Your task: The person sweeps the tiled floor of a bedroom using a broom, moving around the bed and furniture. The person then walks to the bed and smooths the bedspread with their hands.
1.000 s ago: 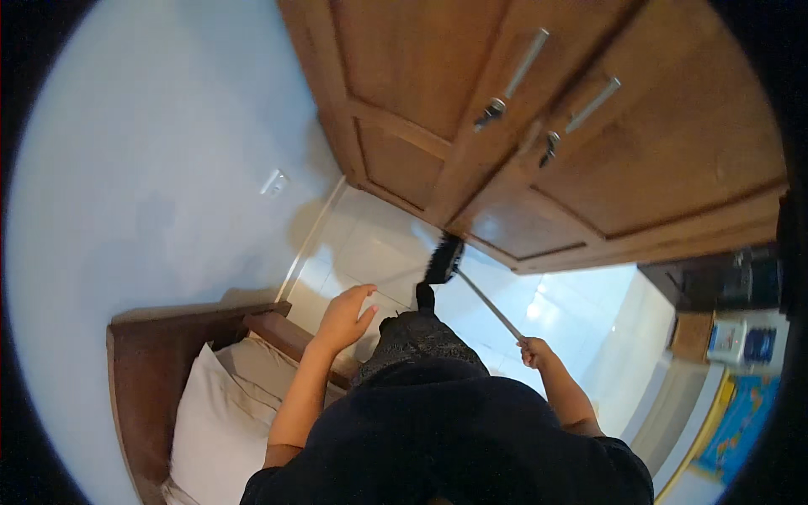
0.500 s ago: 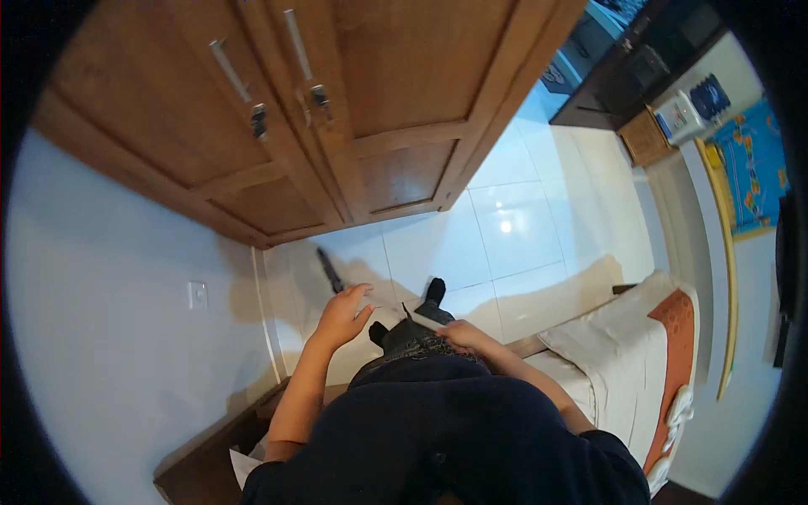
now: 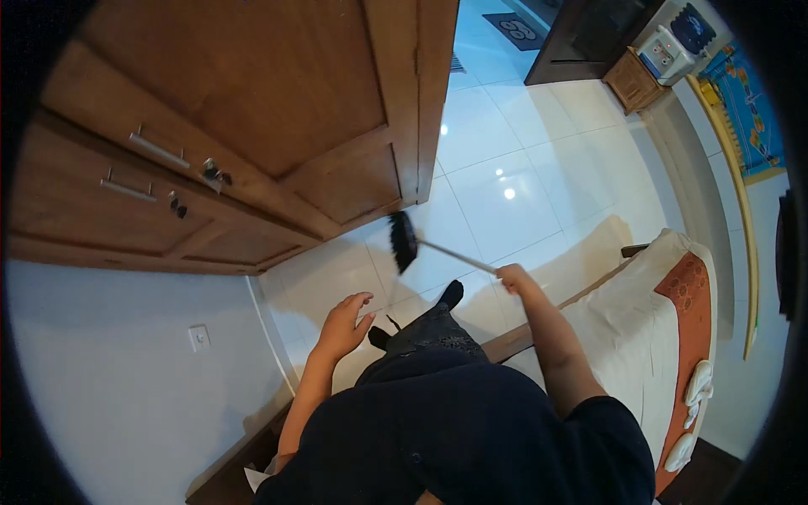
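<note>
A broom (image 3: 407, 244) with a dark head and black bristles is held out over the white tiled floor, just off the lower corner of the wooden wardrobe. My right hand (image 3: 513, 279) is closed round its pale, thin handle (image 3: 459, 256), to the right of my feet. My left hand (image 3: 343, 325) hangs in front of me on the left with its fingers apart and nothing in it. Below both hands are my feet in black socks (image 3: 451, 294).
Ahead on the left stands the wooden wardrobe (image 3: 236, 93), with keys hanging in its locks. A bed (image 3: 614, 345) with a pale cover and an orange runner lies at my right. Farther off are a dark door (image 3: 589, 42) and a water dispenser (image 3: 665, 57) on a small wooden cabinet.
My right hand has swung outward to the right and forward with the broom, and the broom's head now shows near the wardrobe. My left hand has stayed about where it was. The view has turned.
</note>
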{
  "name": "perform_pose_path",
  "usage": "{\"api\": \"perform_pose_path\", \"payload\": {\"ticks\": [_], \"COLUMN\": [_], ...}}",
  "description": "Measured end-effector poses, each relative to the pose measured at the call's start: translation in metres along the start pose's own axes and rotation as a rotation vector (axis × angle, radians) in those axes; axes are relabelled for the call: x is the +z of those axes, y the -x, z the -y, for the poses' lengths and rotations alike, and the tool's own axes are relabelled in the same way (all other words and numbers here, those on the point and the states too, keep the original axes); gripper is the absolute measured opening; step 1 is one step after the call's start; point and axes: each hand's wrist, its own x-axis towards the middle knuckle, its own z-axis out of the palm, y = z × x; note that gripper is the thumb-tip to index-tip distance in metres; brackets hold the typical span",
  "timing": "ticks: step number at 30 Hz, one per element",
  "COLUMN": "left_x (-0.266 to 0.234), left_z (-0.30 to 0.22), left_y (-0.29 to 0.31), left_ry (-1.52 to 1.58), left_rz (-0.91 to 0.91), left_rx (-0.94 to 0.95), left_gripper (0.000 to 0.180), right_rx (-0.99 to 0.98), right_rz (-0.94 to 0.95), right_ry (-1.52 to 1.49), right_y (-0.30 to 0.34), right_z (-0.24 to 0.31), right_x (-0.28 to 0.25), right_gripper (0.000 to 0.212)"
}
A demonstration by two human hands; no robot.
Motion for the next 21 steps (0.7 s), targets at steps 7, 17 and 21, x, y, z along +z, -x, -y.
{"api": "perform_pose_path", "payload": {"ticks": [7, 17, 21], "left_x": [0.019, 0.051, 0.052], "left_z": [-0.046, -0.087, -0.093], "left_y": [-0.084, -0.145, -0.158], "left_ry": [-0.009, 0.018, -0.015], "left_rz": [0.014, 0.065, 0.074], "left_rx": [0.08, 0.119, 0.088], "left_gripper": [0.029, 0.03, 0.031], "right_rx": [-0.165, -0.392, -0.292], "right_rz": [-0.1, 0.088, 0.03], "right_ry": [0.447, 0.714, 0.975], "right_y": [0.092, 0.093, 0.039], "right_z": [0.037, -0.001, 0.015], "right_x": [-0.08, -0.12, -0.155], "right_gripper": [0.039, 0.039, 0.039]}}
